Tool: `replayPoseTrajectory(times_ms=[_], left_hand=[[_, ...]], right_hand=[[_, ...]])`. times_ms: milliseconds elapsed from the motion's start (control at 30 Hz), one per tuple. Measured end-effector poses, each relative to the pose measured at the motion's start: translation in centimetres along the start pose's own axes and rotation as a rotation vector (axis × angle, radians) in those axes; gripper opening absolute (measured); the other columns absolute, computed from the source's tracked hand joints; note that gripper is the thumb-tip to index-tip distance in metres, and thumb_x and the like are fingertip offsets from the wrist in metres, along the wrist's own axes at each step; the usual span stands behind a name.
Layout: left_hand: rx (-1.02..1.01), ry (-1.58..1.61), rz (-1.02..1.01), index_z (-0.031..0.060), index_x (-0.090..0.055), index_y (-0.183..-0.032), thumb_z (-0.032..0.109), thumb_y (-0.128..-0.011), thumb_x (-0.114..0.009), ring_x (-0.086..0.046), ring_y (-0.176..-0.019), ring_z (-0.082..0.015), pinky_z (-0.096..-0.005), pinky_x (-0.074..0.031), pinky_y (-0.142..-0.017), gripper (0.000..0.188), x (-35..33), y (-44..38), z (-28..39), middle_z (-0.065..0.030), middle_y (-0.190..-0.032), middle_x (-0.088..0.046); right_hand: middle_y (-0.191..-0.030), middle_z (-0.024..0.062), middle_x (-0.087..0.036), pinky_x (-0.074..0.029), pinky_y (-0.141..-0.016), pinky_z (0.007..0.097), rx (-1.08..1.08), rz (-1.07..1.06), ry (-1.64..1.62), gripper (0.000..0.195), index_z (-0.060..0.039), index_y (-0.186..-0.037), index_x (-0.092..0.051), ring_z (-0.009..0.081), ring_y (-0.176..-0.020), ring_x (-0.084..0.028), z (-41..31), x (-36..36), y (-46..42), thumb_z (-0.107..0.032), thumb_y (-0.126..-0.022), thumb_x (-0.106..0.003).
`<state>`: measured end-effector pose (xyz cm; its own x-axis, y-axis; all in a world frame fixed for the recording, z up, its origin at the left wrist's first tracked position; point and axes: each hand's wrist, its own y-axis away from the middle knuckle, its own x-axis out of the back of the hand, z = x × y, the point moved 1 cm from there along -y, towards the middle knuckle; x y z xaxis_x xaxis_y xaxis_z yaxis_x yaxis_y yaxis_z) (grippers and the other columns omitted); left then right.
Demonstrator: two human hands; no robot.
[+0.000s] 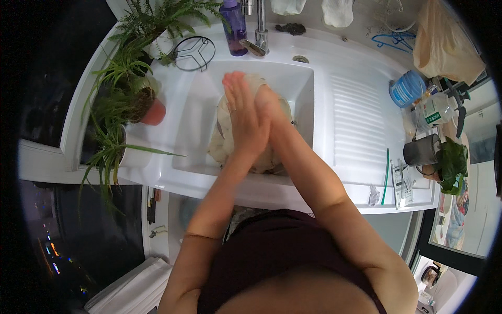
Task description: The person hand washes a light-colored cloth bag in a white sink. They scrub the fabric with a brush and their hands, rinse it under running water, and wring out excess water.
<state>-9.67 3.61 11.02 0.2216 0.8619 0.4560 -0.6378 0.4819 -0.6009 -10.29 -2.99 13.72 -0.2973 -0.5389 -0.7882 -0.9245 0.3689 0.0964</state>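
Note:
Over the basin of a white laundry sink (188, 117), my left hand (243, 114) and my right hand (266, 100) are pressed against each other near the wrists. The left fingers are extended and slightly blurred. Part of the right hand is hidden, and whether it grips anything does not show. Beneath them, cream-coloured cloth (221, 145) lies bunched in the basin, with a pale rounded part (284, 108) beside my right wrist. A chrome faucet (262, 39) stands behind the basin.
A purple pump bottle (234, 29) and a black wire trivet (195, 53) are behind the basin. Potted plants line the left, one in a red pot (154, 112). On the right are a ribbed drainboard (359, 121), a blue plastic container (407, 89) and a grey metal can (420, 150).

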Motion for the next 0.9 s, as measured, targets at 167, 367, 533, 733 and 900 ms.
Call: replayPoseTrajectory(times_ms=[167, 367, 533, 733, 900], left_hand=[[0.176, 0.128, -0.026, 0.0016, -0.009, -0.137, 0.035, -0.084, -0.044, -0.005, -0.132, -0.0348, -0.0395, -0.01, -0.105, 0.072, 0.5, 0.1, 0.2, -0.0188, -0.143, -0.008], [0.41, 0.397, 0.056, 0.0043, -0.008, -0.138, 0.035, -0.085, -0.044, -0.017, -0.131, -0.024, -0.0316, -0.017, -0.104, 0.071, -0.3, 1.2, -1.0, -0.0142, -0.143, -0.011], [0.545, 0.882, 0.102, 0.0033, -0.018, -0.136, 0.031, -0.092, -0.036, -0.026, -0.126, -0.0216, -0.03, -0.025, -0.101, 0.056, 0.3, 0.1, 1.9, -0.0123, -0.14, -0.019], [0.611, 0.845, 0.018, 0.0026, -0.024, -0.135, 0.033, -0.093, -0.032, -0.03, -0.124, -0.0209, -0.03, -0.028, -0.1, 0.052, -0.2, 1.7, -1.1, -0.0127, -0.137, -0.026], [0.583, 0.9, 0.099, 0.0066, -0.021, -0.136, 0.03, -0.092, -0.035, -0.031, -0.123, -0.0218, -0.0309, -0.027, -0.1, 0.052, 0.4, 1.5, 1.2, -0.0136, -0.135, -0.028]], right_hand=[[-0.076, 0.0078, -0.054, -0.043, -0.06, 0.0296, 0.319, -0.27, 1.227, 0.017, -0.0005, -0.081, -0.052, 0.0178, -0.069, -0.051, 1.5, 2.7, 1.6, -0.016, -0.084, -0.046], [-0.065, 0.0028, -0.048, -0.038, -0.053, 0.0286, 0.159, 0.076, 0.761, 0.022, -0.0007, -0.073, -0.053, 0.0112, -0.062, -0.044, 5.0, 4.9, 0.1, -0.017, -0.084, -0.044], [-0.069, 0.003, -0.05, -0.039, -0.054, 0.0283, 0.19, 0.119, 0.91, 0.024, -0.0001, -0.079, -0.055, 0.0099, -0.063, -0.044, 3.5, 3.8, -1.1, -0.019, -0.086, -0.042], [-0.09, 0.0203, -0.056, -0.043, -0.071, 0.0364, 0.595, 0.023, 0.861, 0.029, -0.0003, -0.098, -0.054, 0.0315, -0.08, -0.054, 3.1, 2.5, -0.4, -0.02, -0.077, -0.053], [-0.106, 0.0185, -0.048, -0.034, -0.085, 0.0351, 0.06, 0.101, 0.58, 0.029, -0.0037, -0.11, -0.047, 0.0279, -0.096, -0.045, 2.5, 1.7, 0.5, -0.015, -0.083, -0.044]])
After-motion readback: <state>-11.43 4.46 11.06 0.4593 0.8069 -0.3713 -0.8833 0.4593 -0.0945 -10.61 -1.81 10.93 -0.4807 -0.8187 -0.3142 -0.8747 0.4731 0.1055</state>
